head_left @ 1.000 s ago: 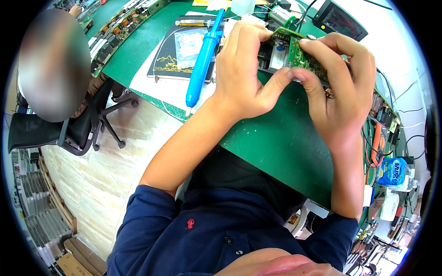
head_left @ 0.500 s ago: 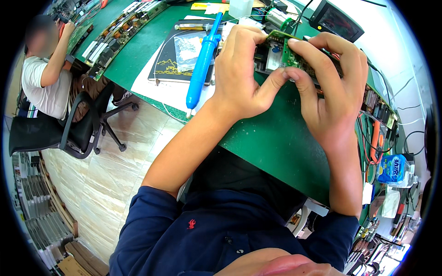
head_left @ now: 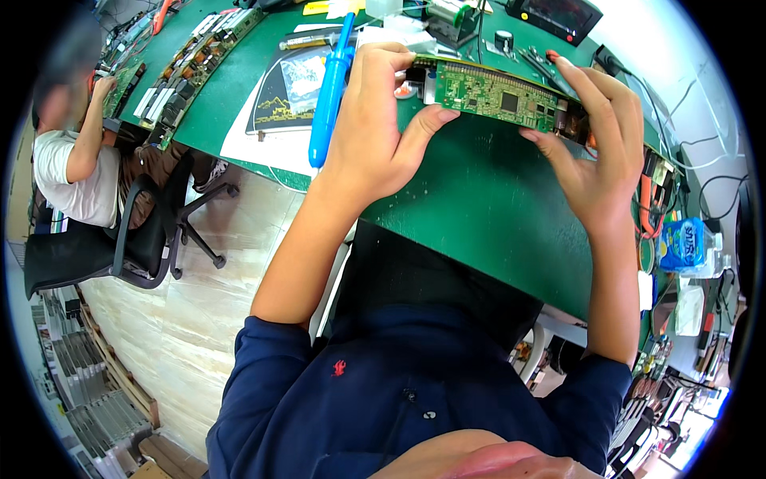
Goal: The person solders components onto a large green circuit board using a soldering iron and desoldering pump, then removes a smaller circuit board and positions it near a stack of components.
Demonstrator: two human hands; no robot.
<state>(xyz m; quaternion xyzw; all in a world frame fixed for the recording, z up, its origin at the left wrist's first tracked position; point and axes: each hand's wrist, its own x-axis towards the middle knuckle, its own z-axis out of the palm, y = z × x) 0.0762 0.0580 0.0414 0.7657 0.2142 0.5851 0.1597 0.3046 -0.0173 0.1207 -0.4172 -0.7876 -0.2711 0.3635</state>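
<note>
A long green circuit board (head_left: 487,94) is held between my two hands over the far part of the bench, its face with a square black chip turned toward me. My left hand (head_left: 375,132) grips the left end, thumb along the lower edge and fingers behind. At the other end, my right hand (head_left: 602,152) has its thumb at the lower edge and its fingers around the right side, where darker components show. Left of my left hand, a blue desoldering pump (head_left: 326,108) lies across a black notebook (head_left: 270,100) and a small clear plastic bag (head_left: 306,78).
The green bench (head_left: 471,219) runs beneath my hands. Another long board with components (head_left: 187,76) lies at the left, near a seated person (head_left: 76,152) handling a board. A small black screen (head_left: 554,17) stands at the back; a blue package (head_left: 682,246) and cables lie right.
My hands have moved apart, the left one leftward, out to the board's ends. The board has turned, so its broad chip face now shows.
</note>
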